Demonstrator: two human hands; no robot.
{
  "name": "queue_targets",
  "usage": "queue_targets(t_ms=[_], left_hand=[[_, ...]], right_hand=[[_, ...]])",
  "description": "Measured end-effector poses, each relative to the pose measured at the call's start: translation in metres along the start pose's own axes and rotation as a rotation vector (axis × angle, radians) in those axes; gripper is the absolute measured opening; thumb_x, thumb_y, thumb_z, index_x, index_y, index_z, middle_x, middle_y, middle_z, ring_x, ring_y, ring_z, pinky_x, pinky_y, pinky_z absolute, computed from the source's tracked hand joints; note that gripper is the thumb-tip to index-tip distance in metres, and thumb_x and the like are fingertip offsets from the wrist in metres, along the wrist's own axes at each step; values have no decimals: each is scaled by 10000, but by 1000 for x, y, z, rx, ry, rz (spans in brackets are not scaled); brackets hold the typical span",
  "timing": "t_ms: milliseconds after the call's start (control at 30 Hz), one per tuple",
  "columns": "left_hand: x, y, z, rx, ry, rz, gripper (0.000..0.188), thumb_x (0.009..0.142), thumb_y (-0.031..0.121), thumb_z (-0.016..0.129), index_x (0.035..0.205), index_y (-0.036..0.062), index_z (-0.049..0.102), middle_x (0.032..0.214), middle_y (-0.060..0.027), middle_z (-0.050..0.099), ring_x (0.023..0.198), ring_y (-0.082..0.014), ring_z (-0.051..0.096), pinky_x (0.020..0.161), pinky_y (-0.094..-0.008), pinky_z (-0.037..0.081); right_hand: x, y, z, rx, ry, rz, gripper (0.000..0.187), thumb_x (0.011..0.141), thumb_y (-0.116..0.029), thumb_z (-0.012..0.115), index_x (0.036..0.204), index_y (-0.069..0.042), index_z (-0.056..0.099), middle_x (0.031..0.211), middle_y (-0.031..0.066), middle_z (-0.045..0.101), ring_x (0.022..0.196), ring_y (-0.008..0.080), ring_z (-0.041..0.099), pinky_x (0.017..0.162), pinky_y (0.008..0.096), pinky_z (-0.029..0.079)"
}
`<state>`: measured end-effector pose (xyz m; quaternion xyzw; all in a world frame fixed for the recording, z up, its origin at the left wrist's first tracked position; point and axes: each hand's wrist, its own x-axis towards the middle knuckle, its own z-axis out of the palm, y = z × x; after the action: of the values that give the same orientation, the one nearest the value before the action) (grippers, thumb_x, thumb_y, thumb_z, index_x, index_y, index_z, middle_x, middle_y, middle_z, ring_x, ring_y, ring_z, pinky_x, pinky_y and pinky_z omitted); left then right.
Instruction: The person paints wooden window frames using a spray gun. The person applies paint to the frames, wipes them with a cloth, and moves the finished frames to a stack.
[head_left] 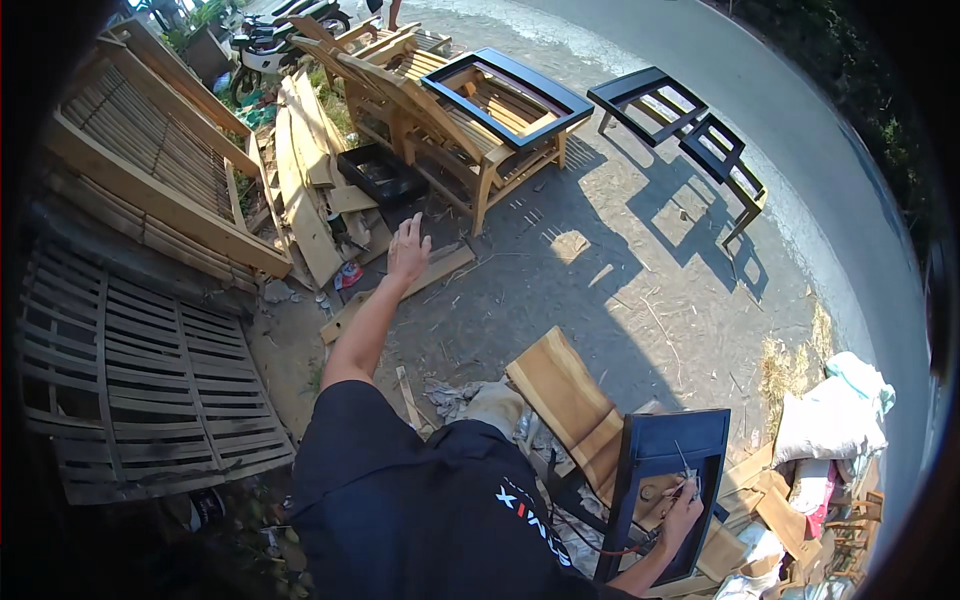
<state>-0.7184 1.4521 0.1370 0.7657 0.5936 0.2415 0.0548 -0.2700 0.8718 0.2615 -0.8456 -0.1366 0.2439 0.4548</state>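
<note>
Dark blue-black painted frame [665, 470], wood I judge: my right hand [682, 515] fingers pinch a thin brush on its inner edge. Stiff, lightish, wet-slick; grip bare rails. Left hand [408, 250] splayed, empty, over plank [400, 290]

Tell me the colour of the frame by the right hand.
Dark navy-black frame, head view.
</note>
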Motion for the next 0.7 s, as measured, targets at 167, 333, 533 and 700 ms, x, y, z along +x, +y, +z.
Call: queue_targets(t_ms=[167,333,533,700], left_hand=[[-50,-255,-99,104,-68,-839,817,910,332,602,1601,126,218,1494,-211,483,1368,-377,486,1126,-498,394],[-127,-280,-91,30,-479,-1292,646,911,298,589,1503,95,428,1485,-137,526,1350,-316,531,1112,-531,417],[-224,-400,-194,-4,-316,-1550,458,920,280,574,1338,104,634,1371,-91,630,1264,-272,606,1050,-517,473],[-231,-360,-134,-76,-438,-1498,368,914,272,572,1212,99,703,983,-59,762,879,-220,738,815,-443,576]], right_hand=[[2,5,27,69,-133,-65,447,1072,-386,476,989,4,677,652,36,622,417,53,438,381,234,317],[-31,-5,18,1,-58,-49,457,1069,-402,483,998,11,665,680,43,621,413,59,433,381,229,317],[-33,-2,21,-58,-127,-56,440,1073,-380,472,1042,18,657,686,33,585,445,50,405,403,231,306],[-55,-18,5,-125,-9,-103,456,1072,-393,476,1040,25,655,688,34,574,450,46,390,402,230,302]])
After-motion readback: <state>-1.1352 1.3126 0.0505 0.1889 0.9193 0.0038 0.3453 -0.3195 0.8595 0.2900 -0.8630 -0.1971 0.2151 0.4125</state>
